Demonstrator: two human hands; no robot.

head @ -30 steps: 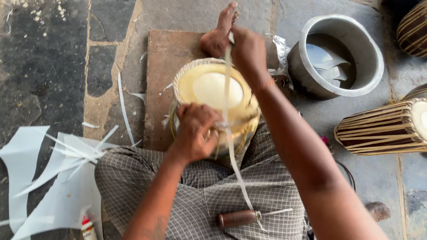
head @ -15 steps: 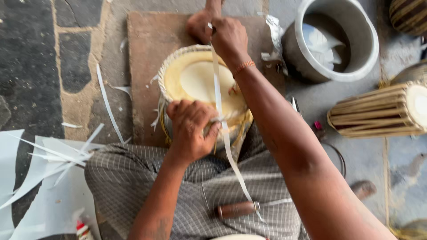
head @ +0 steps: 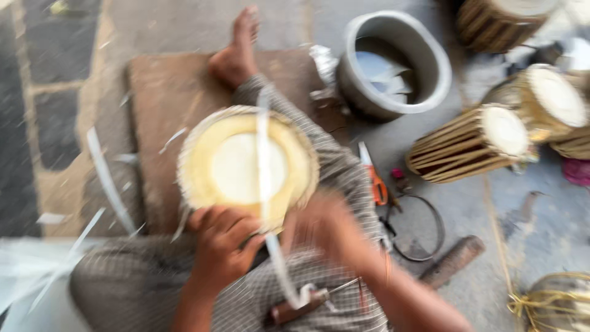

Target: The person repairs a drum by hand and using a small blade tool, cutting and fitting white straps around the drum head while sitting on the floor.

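Note:
A small round drum (head: 246,166) with a pale skin head rests on my lap, against my checked cloth. A thin white strip (head: 263,154) runs across the drumhead and down to my lap. My left hand (head: 221,246) grips the strip at the drum's near rim. Just right of that rim is my right hand (head: 326,227), too blurred to show what it holds. A wooden-handled tool (head: 295,310) lies on my lap at the strip's lower end. My bare foot (head: 236,55) rests beyond the drum on a brown board (head: 160,98).
A grey metal pot (head: 430,55) holding pale scraps stands at the back right. Finished strapped drums (head: 473,144) lie to the right. Orange-handled scissors (head: 376,181), a wire ring (head: 430,230) and a wooden cylinder (head: 452,261) lie on the floor. White offcuts (head: 37,270) pile at left.
My right hand has come back from the far end of the strip, beside my foot, to the drum's near right rim. The view has swung and blurred. My left hand stays at the rim.

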